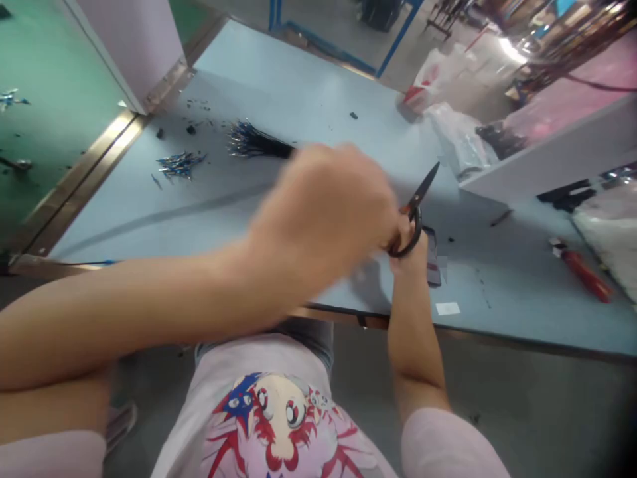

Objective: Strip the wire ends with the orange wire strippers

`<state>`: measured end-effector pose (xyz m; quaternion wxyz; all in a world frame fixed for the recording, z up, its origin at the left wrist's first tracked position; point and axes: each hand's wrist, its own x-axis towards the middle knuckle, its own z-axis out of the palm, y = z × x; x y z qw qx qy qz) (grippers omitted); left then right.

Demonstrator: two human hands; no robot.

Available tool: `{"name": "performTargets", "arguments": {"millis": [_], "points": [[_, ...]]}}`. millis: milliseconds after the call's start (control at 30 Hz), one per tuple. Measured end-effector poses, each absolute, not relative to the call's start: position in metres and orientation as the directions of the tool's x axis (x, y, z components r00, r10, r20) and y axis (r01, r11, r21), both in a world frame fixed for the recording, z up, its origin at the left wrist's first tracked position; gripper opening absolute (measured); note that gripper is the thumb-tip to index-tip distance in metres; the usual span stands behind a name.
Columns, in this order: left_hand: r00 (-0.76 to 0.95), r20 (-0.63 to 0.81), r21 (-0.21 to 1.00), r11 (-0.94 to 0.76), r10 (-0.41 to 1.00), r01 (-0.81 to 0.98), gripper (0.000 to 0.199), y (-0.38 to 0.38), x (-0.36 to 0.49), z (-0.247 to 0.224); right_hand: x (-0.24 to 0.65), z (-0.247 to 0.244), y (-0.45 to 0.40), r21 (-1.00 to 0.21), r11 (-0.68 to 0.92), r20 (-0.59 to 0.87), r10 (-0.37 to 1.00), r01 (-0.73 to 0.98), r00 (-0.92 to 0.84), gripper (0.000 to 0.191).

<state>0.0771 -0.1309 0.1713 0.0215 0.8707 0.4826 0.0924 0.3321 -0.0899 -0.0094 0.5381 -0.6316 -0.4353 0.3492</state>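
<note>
My right hand (408, 255) grips the looped handles of black-handled scissors (423, 190), with the dark blades pointing up and away over the pale blue table (298, 86). My left hand (323, 212) crosses in front of me, blurred by motion, close to the scissors. A bundle of black wires with metal terminals (256, 141) reaches toward my left hand, and its far end is hidden behind that hand. I cannot tell whether the hand holds it. A small pile of blue-and-silver terminals (179, 164) lies on the table further left, among scattered dark scraps.
A red-handled tool (582, 272) and a white paper slip (448, 308) lie on the table's right side. Plastic bags (458, 139) sit at the far edge under a white shelf (562, 153). A green-topped bench (60, 99) adjoins on the left.
</note>
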Motion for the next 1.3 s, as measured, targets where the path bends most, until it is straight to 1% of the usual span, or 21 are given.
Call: {"name": "performTargets", "arguments": {"millis": [33,67,133,200,267,300,367,433,500,533,600,667,733,800,867,967,1067,1167,1233,1267,1300], "points": [[0.495,0.118,-0.001,-0.498,0.861,0.867,0.023,-0.121,0.069,0.170,0.330,-0.008,-0.090,-0.992,-0.005,0.040,0.932,0.124,0.359,0.035],[0.422,0.150,-0.104,-0.411,0.894,0.906,0.024,-0.110,0.060,0.166,0.328,-0.007,-0.091,-0.997,0.029,0.052,0.941,0.074,0.335,0.035],[0.326,0.233,-0.129,-0.303,0.916,0.944,0.023,-0.087,0.044,0.147,0.323,-0.004,-0.091,-0.998,0.055,0.054,0.961,0.004,0.271,0.036],[0.280,0.259,-0.061,-0.273,0.925,0.960,0.019,-0.067,0.034,0.119,0.317,-0.001,-0.090,-0.999,0.032,0.024,0.973,-0.032,0.229,0.037],[0.225,0.278,0.062,-0.251,0.934,0.966,0.018,-0.052,0.033,0.088,0.310,0.002,-0.089,-0.999,0.000,-0.009,0.975,-0.039,0.221,0.037],[0.220,0.291,0.095,-0.257,0.931,0.962,0.016,-0.046,0.035,0.073,0.307,0.004,-0.088,-1.000,-0.007,-0.013,0.976,-0.027,0.216,0.036],[0.201,0.300,0.143,-0.252,0.933,0.957,0.013,-0.039,0.040,0.047,0.300,0.008,-0.085,-0.998,-0.007,0.004,0.985,0.061,0.171,0.032],[0.184,0.369,0.185,-0.266,0.911,0.946,0.016,-0.036,0.042,0.026,0.298,0.012,-0.082,-0.972,0.008,0.038,0.992,0.235,0.122,0.028],[0.160,0.443,0.245,-0.291,0.882,0.925,0.016,-0.035,0.039,0.012,0.302,0.014,-0.079,-0.886,0.012,0.108,0.978,0.464,0.181,0.028],[0.152,0.467,0.270,-0.304,0.871,0.913,0.016,-0.035,0.036,0.008,0.306,0.014,-0.077,-0.812,-0.020,0.153,0.957,0.583,0.247,0.029],[0.143,0.500,0.287,-0.320,0.854,0.903,0.017,-0.035,0.029,0.002,0.319,0.012,-0.073,-0.626,-0.166,0.205,0.908,0.762,0.366,0.032],[0.132,0.520,0.285,-0.317,0.844,0.905,0.018,-0.035,0.024,0.000,0.332,0.008,-0.071,-0.449,-0.328,0.148,0.890,0.831,0.431,0.036],[0.132,0.520,0.280,-0.315,0.844,0.907,0.018,-0.035,0.022,0.000,0.343,0.002,-0.069,-0.324,-0.424,0.038,0.887,0.846,0.460,0.036],[0.146,0.509,0.282,-0.324,0.848,0.903,0.019,-0.037,0.024,0.001,0.350,-0.003,-0.067,-0.240,-0.477,-0.031,0.875,0.846,0.484,0.035],[0.152,0.509,0.295,-0.338,0.847,0.894,0.020,-0.039,0.026,0.003,0.352,-0.006,-0.066,-0.203,-0.492,-0.031,0.867,0.846,0.497,0.034],[0.139,0.511,0.331,-0.343,0.848,0.879,0.020,-0.040,0.027,0.004,0.346,-0.005,-0.069,-0.233,-0.403,0.092,0.897,0.885,0.433,0.039],[0.102,0.516,0.367,-0.327,0.851,0.871,0.020,-0.039,0.025,0.004,0.327,-0.001,-0.080,-0.278,-0.202,0.163,0.954,0.939,0.253,0.046],[0.072,0.533,0.375,-0.312,0.843,0.873,0.020,-0.035,0.022,0.002,0.292,-0.003,-0.098,-0.353,0.140,0.080,0.990,0.925,-0.119,0.044],[0.063,0.535,0.375,-0.304,0.842,0.876,0.020,-0.033,0.020,0.001,0.267,-0.007,-0.110,-0.388,0.361,0.034,0.925,0.848,-0.378,0.057],[0.063,0.534,0.379,-0.306,0.843,0.874,0.020,-0.033,0.019,0.001,0.255,-0.009,-0.114,-0.372,0.459,0.037,0.876,0.807,-0.481,0.062],[0.065,0.534,0.385,-0.311,0.843,0.869,0.021,-0.032,0.019,0.001,0.246,-0.010,-0.117,-0.351,0.506,0.039,0.848,0.787,-0.528,0.060]]}}
